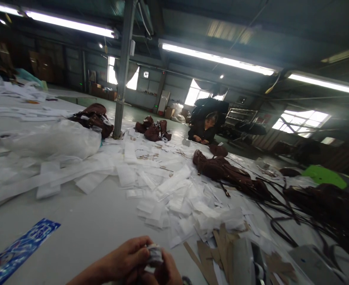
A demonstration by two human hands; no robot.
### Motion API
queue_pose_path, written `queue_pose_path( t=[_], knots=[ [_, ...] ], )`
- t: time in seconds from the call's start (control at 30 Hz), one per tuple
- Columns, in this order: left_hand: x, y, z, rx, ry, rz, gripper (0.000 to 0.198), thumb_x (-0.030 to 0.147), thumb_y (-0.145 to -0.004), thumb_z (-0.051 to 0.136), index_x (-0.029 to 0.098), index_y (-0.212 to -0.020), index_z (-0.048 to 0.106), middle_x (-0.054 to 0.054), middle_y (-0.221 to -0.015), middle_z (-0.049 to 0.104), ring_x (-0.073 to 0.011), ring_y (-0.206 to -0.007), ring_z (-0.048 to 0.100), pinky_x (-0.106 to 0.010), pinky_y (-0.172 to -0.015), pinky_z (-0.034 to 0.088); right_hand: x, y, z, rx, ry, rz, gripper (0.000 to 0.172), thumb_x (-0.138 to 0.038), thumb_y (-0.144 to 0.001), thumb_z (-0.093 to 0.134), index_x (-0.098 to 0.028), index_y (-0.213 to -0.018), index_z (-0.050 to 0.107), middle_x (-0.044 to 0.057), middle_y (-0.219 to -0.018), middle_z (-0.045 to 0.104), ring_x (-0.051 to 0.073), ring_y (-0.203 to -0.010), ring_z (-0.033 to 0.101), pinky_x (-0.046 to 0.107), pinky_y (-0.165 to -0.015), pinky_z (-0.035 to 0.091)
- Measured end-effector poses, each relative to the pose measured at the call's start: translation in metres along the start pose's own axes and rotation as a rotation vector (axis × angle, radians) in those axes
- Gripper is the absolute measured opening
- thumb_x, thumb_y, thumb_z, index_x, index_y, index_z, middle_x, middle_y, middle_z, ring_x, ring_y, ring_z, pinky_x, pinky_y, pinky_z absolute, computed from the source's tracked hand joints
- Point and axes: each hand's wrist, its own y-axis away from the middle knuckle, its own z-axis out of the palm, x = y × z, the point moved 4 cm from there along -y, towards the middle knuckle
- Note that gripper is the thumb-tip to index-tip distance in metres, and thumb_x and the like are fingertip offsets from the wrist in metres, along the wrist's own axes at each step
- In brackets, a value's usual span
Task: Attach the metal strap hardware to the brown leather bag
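Observation:
A small whitish-grey, rounded thing point(155, 255) is held between my two hands at the bottom middle of the view; blur keeps its exact kind from showing. My left hand point(125, 259) comes in from the lower left, its thumb and fingers closed on the thing's left side. Against the right side presses my right hand point(170, 269), fingers bent and partly cut off by the lower edge. White foam sheets point(183, 202) lie scattered just beyond the hands. Brown strips point(219, 253) spread out to their right, beside a grey tape dispenser-like device point(247, 261).
A blue patterned packet point(21, 251) lies at left on the table point(82, 213). Dark brown bags point(228, 170) with long straps cover the right side; more brown bags point(153, 128) stand farther back. A metal post point(122, 75) rises at the table. Another person point(204, 132) sits across.

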Motion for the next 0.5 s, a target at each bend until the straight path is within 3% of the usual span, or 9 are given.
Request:
queue_pose_path(
  t=[0.07,0.1,0.2,0.33,0.5],
  knots=[
    [0.003,0.000,0.000,-0.073,-0.048,-0.046,0.041,0.054,-0.087,0.050,0.016,-0.099,0.058,0.005,-0.056,0.051,-0.0060,-0.037,0.039,-0.015,-0.033,0.025,-0.022,-0.003,-0.011,-0.110,0.186,-0.083,0.074,-0.019,-0.049,0.080,-0.024,-0.121,0.063,0.000,-0.087,0.071,0.012,-0.055,0.056,0.019,-0.050,0.045],
    [0.006,0.000,0.001,-0.114,-0.068,-0.059,0.038,0.051,-0.087,0.052,0.017,-0.101,0.060,0.004,-0.058,0.052,-0.0061,-0.038,0.040,-0.014,-0.034,0.027,-0.032,-0.003,-0.013,-0.203,0.261,-0.100,0.072,-0.019,-0.052,0.079,-0.027,-0.122,0.063,-0.001,-0.089,0.071,0.013,-0.059,0.058,0.020,-0.053,0.046],
    [0.012,0.000,0.006,-0.222,-0.082,-0.093,0.035,0.048,-0.086,0.055,0.017,-0.100,0.063,0.003,-0.061,0.054,-0.0056,-0.039,0.040,-0.015,-0.035,0.030,-0.056,-0.003,-0.016,-0.421,0.462,-0.154,0.047,-0.028,-0.065,0.074,-0.030,-0.111,0.070,0.002,-0.091,0.072,0.022,-0.079,0.063,0.026,-0.070,0.049],
    [0.004,-0.004,0.004,-0.265,-0.043,-0.126,0.041,0.057,-0.081,0.056,0.017,-0.085,0.060,0.004,-0.055,0.052,-0.0060,-0.035,0.037,-0.017,-0.033,0.029,-0.061,-0.001,-0.016,-0.365,0.497,-0.179,0.036,-0.033,-0.068,0.071,-0.028,-0.104,0.073,0.003,-0.081,0.071,0.021,-0.073,0.062,0.028,-0.070,0.048],
    [-0.001,-0.003,-0.006,-0.248,-0.149,-0.151,0.036,0.053,-0.082,0.056,0.017,-0.086,0.060,0.005,-0.050,0.053,-0.0089,-0.036,0.042,-0.018,-0.034,0.029,-0.038,0.006,-0.012,-0.243,0.175,-0.036,0.046,-0.047,-0.058,0.078,-0.022,-0.095,0.074,0.005,-0.081,0.073,0.023,-0.073,0.064,0.029,-0.064,0.049]
  ],
)
